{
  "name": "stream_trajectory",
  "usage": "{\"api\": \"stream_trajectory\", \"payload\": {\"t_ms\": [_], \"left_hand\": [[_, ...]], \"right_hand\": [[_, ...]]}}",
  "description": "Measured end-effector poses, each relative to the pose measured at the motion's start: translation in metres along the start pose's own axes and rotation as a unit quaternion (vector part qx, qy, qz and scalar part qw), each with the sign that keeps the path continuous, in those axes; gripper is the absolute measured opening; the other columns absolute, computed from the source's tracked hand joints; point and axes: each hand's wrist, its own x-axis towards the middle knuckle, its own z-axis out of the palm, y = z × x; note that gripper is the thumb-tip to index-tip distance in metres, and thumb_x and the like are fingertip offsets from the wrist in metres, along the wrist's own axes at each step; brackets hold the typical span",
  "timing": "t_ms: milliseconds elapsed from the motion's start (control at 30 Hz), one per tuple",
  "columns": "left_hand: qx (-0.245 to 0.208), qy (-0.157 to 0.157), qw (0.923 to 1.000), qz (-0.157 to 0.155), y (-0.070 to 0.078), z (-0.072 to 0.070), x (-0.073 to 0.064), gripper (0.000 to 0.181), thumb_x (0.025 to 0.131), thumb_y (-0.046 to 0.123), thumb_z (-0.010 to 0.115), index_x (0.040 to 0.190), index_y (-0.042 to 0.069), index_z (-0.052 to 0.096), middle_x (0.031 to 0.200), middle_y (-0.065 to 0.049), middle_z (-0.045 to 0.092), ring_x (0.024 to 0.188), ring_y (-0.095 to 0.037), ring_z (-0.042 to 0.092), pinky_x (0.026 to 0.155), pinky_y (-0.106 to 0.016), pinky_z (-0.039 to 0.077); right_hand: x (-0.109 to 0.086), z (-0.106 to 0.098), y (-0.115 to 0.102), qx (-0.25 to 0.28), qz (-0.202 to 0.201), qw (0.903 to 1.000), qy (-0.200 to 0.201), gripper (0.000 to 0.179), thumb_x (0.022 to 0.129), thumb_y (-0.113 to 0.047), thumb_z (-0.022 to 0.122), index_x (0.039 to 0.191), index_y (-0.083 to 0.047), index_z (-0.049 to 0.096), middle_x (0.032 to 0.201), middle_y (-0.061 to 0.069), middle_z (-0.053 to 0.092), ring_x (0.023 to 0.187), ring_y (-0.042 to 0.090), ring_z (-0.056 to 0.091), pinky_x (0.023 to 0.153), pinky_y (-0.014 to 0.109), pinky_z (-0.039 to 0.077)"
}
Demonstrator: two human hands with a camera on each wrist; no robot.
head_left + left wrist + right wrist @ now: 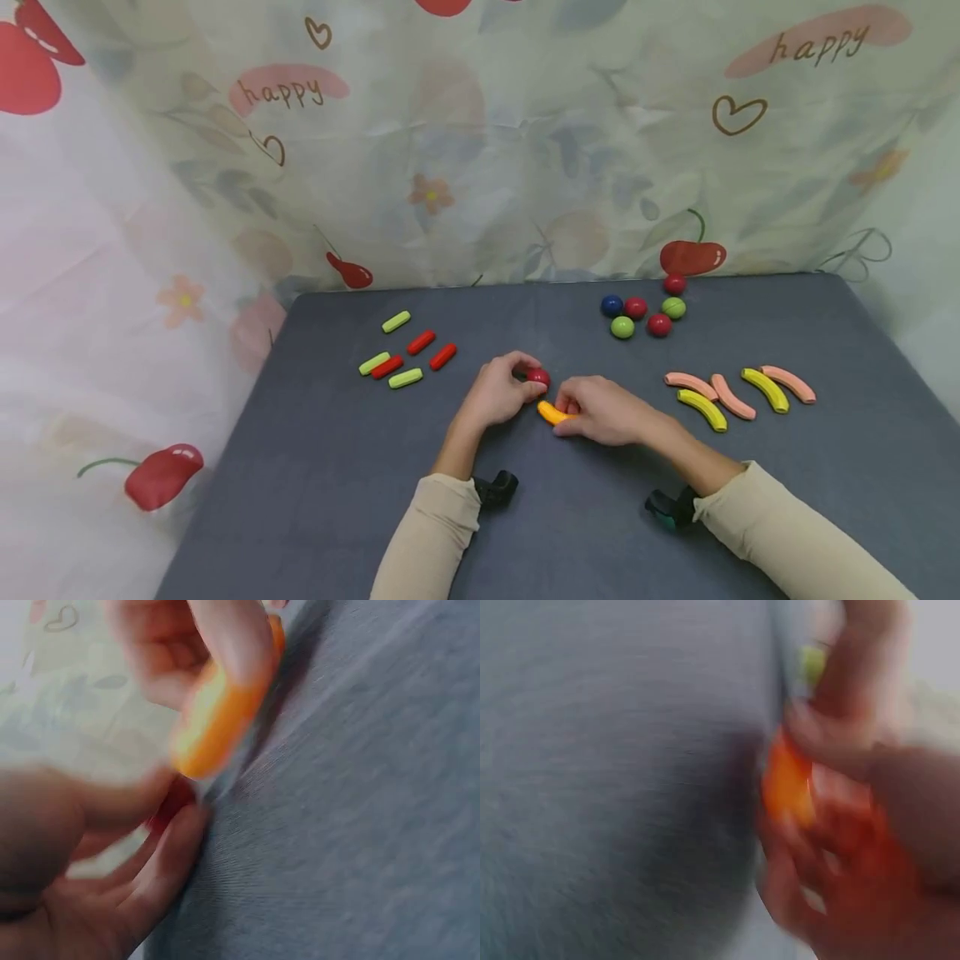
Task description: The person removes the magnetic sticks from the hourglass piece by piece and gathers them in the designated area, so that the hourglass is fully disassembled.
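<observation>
In the middle of the grey table (337, 492), my left hand (501, 392) pinches a small red ball (538, 377) between thumb and fingers. The left wrist view shows only a sliver of the red ball (174, 804) between the fingertips. Just right of it, my right hand (600, 410) pinches an orange banana-shaped piece (551, 412) by its right end. The free end of the orange piece (214, 724) points toward the left hand and lies close to the ball. Whether the two touch cannot be told. The right wrist view is blurred.
Short green and red rods (406, 378) lie in a group at the back left. Several red, green and blue balls (622, 327) sit at the back right. Pink and yellow curved pieces (702, 410) lie to the right. A printed cloth (480, 150) hangs behind the table's far edge.
</observation>
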Motion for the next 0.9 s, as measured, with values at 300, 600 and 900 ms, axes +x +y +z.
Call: {"api": "stream_trajectory", "payload": {"t_ms": [300, 600, 900], "left_hand": [[-0.008, 0.091, 0.9957, 0.016, 0.018, 0.001, 0.008, 0.033, 0.09, 0.027, 0.08, 0.12, 0.02, 0.067, 0.118, -0.002, 0.066, 0.085, -0.013, 0.067, 0.072, -0.028, 0.054], [0.092, 0.094, 0.9896, 0.058, 0.058, 0.025, 0.076, 0.035, 0.091, 0.028, 0.079, 0.123, 0.019, 0.07, 0.118, -0.001, 0.07, 0.099, -0.017, 0.062, 0.086, -0.033, 0.052], [0.199, 0.127, 0.9704, 0.053, 0.055, 0.056, 0.12, 0.035, 0.093, 0.036, 0.075, 0.127, 0.029, 0.07, 0.128, 0.007, 0.071, 0.115, -0.022, 0.055, 0.097, -0.039, 0.047]], "right_hand": [[-0.059, -0.027, 0.016, -0.078, 0.044, 0.994, 0.062, 0.019, 0.088, -0.028, 0.081, 0.098, -0.018, 0.067, 0.086, -0.007, 0.056, 0.075, 0.007, 0.049, 0.068, 0.022, 0.045], [-0.09, -0.037, 0.049, -0.136, 0.11, 0.9765, 0.126, 0.026, 0.083, -0.028, 0.085, 0.096, -0.011, 0.071, 0.076, -0.005, 0.056, 0.072, 0.011, 0.048, 0.07, 0.03, 0.041], [-0.097, -0.031, 0.052, -0.151, 0.136, 0.9693, 0.138, 0.029, 0.08, -0.026, 0.088, 0.097, -0.008, 0.072, 0.081, -0.002, 0.063, 0.07, 0.009, 0.052, 0.064, 0.03, 0.049]]}}
